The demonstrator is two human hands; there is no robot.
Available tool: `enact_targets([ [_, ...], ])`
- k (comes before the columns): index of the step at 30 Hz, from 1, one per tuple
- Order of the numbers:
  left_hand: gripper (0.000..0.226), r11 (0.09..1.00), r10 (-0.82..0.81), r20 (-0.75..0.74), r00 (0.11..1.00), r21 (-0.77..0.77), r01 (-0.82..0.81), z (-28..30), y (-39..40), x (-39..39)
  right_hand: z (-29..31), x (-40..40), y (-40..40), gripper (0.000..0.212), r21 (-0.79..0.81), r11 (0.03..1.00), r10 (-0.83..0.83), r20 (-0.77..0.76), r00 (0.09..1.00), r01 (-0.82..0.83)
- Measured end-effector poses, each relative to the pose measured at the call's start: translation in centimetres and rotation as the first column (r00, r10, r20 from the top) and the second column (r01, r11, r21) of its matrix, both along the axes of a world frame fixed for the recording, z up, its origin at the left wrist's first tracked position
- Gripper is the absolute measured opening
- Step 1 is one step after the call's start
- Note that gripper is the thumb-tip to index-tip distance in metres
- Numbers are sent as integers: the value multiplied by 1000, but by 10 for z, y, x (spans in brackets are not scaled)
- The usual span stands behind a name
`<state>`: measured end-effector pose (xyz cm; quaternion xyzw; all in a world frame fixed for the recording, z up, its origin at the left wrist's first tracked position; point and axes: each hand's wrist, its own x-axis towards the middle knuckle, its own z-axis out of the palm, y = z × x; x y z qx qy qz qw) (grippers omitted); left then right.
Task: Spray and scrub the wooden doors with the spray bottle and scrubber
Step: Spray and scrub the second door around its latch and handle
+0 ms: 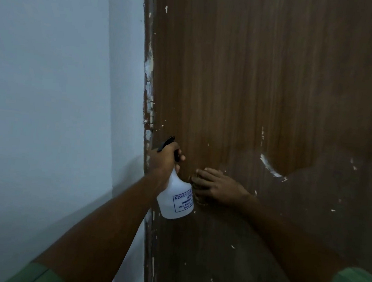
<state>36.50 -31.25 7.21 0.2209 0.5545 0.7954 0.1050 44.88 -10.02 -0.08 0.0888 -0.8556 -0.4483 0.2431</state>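
The wooden door (263, 91) fills the right of the view, flecked with white paint marks, its lower part duller, perhaps wet. The left hand (164, 159) grips the white spray bottle (176, 198) by its neck, close to the door's left edge. The right hand (216, 187) presses a scrubber (195, 187) flat against the wood, fingers spread over it. Judging by the remaining marks, most scrubbing is still ahead. The scrubber is mostly hidden and dim.

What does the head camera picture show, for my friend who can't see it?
A right hand presses a scrubber on a brown wooden door, while the left hand holds a white spray bottle beside it. A pale wall stands left.
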Motion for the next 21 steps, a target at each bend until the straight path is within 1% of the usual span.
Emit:
enact_targets([
  [1,23,1000,-10,2,1000,3,10,-1,5,3,8,10,10,69,38,999,23,53,998,-25],
  [2,22,1000,-22,4,1000,8,22,-2,10,7,24,18,16,72,35,998,42,15,999,-43],
  [3,21,999,-32,5,999,13,32,-1,15,10,43,23,17,73,-1,999,48,-89,995,-48],
  [4,20,999,-42,6,999,16,42,0,20,14,61,26,15,72,-59,997,41,-239,970,-57],
  [5,19,998,-52,9,999,26,51,0,26,18,74,28,13,69,-133,988,15,-396,918,-73],
  [6,18,998,-60,6,998,35,59,0,30,21,77,27,7,66,-224,970,-30,-509,861,-98],
  [7,17,997,-70,-1,998,39,70,0,34,23,70,25,2,64,-300,944,-69,-586,808,-137],
  [8,17,996,-79,-9,997,37,79,0,38,26,55,23,-3,63,-341,927,-99,-622,777,-155],
  [9,18,996,-86,-17,996,35,87,0,41,28,35,22,-6,64,-349,925,-98,-604,791,-153],
  [10,18,995,-90,-23,996,30,91,0,43,31,13,24,-5,64,-299,946,-58,-540,840,-126],
  [11,19,995,-93,-29,995,22,93,1,46,35,-8,28,0,65,-223,971,-12,-409,912,-87],
  [12,19,995,-97,-31,995,18,98,2,48,38,-19,35,9,67,-138,990,7,-236,972,-40],
  [13,19,994,-108,-31,994,20,108,4,51,42,-17,45,19,69,-62,998,-1,-91,996,-5],
  [14,18,992,-123,-33,992,23,124,5,53,46,-5,53,26,71,-19,1000,-14,-46,999,13],
  [15,19,990,-138,-39,990,20,139,8,55,49,13,59,29,72,-18,1000,-20,-103,995,18],
  [16,19,988,-150,-45,988,12,151,10,57,52,34,64,30,73,-80,997,-27,-219,975,9],
  [17,19,987,-161,-49,986,3,161,10,61,56,51,68,28,74,-182,983,-52,-356,933,-14],
  [18,20,986,-167,-50,985,1,167,11,63,60,62,72,24,72,-272,960,-76,-484,872,-67],
  [19,20,984,-175,-48,983,3,175,12,65,63,61,73,20,69,-350,929,-111,-579,808,-123],
  [20,21,983,-186,-48,981,-3,186,13,67,67,48,73,15,68,-396,904,-145,-639,755,-162],
  [21,23,980,-197,-45,979,-1,197,13,69,71,27,73,15,68,-396,903,-154,-662,734,-168],
])
